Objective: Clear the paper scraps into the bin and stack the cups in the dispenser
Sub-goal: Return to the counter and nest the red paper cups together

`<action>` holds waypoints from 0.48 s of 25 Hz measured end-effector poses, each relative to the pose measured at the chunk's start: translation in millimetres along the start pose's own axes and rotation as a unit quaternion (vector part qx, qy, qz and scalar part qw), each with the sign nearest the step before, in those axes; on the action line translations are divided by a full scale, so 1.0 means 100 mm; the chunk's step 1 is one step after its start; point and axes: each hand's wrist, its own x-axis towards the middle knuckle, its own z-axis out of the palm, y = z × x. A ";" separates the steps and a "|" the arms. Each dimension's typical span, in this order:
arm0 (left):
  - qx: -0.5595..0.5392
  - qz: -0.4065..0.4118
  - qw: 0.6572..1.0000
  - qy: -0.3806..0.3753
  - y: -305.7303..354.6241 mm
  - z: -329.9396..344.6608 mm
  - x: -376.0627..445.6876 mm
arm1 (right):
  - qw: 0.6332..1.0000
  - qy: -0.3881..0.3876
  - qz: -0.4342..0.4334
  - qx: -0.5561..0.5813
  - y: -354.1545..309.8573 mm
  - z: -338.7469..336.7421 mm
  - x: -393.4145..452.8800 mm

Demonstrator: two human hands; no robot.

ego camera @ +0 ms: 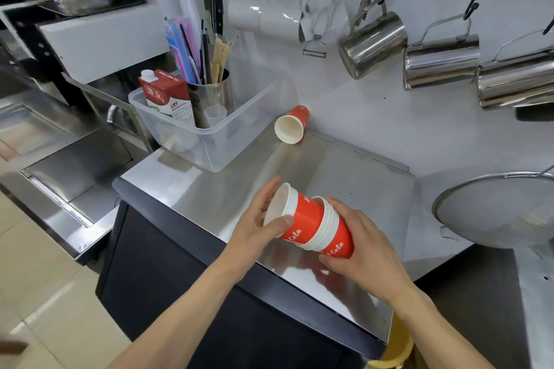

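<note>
A person's bare forearms reach in from the bottom edge, and between the two hands a nested stack of red paper cups with white rims and white lettering (311,223) is held on its side just above a brushed stainless-steel counter (344,165). The left hand (254,225) grips the open-mouthed cup at the stack's left end, thumb curled over the rim and fingers behind it. The right hand (362,237) wraps the base end of the stack, fingers curled beneath and thumb over the top. The stack's mouth faces left and toward the camera.

Farther back on the same counter, near the wall, a single red paper cup with a white interior (292,125) lies on its side, mouth toward the camera, well apart from the held stack. Just to its left stands a clear rectangular plastic tub (209,141), holding a red-and-white carton with a white screw cap (166,96) and a steel cylinder of straws and utensils (209,90).

On the white wall above, two white mugs (263,16), a metal peeler (317,24) and three polished steel pitchers (440,60) hang from black hooks. A round wire-mesh strainer (497,210) sits at the right edge. A yellow container (395,350) shows below the counter's near corner.
</note>
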 end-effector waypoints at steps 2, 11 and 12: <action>0.028 -0.004 0.999 -0.016 -0.01 0.04 -0.01 | 1.000 0.001 -0.006 -0.010 -0.02 0.00 0.01; 0.087 -0.018 0.995 -0.051 -0.11 0.17 0.07 | 0.999 0.009 -0.033 -0.030 -0.05 0.03 0.10; 0.080 -0.023 0.995 -0.053 -0.12 0.17 0.09 | 0.999 0.011 -0.032 -0.032 -0.03 0.03 0.11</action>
